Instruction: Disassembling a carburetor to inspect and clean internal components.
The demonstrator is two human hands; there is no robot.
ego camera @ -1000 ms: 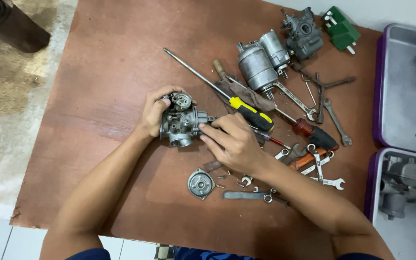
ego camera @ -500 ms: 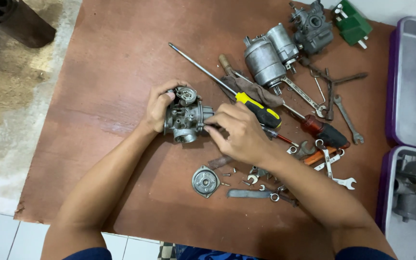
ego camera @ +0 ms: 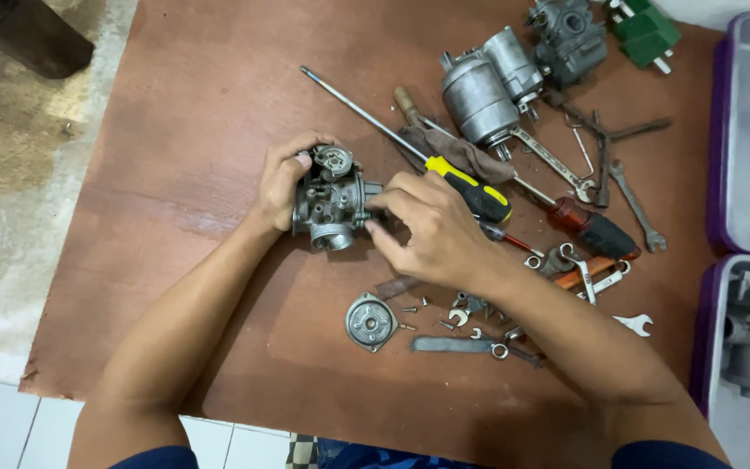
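Nearest the person, on the brown table [ego camera: 184,148], lie a round metal cover [ego camera: 369,321], a flat wrench [ego camera: 457,345] and a scatter of small screws [ego camera: 431,313]; just beyond these the two hands meet over a grey metal carburettor [ego camera: 332,204], which rests near the middle of the table; the left hand [ego camera: 281,178] wraps round its left side, fingers [ego camera: 301,143] clenched on the body; the right hand [ego camera: 431,227] comes in from the right, fingertips [ego camera: 378,217] pinched against the carburettor's right side, though what they nip is too small to tell; just behind the right hand lies a long screwdriver with a yellow and black handle [ego camera: 470,187], its shaft pointing up and left; to the right sit a red-handled screwdriver [ego camera: 588,227] and several spanners [ego camera: 631,195]; farther off stand two grey cylindrical motors [ego camera: 488,87], another carburettor [ego camera: 570,35] and a green part [ego camera: 644,30]; purple-rimmed trays [ego camera: 722,130] line the right edge
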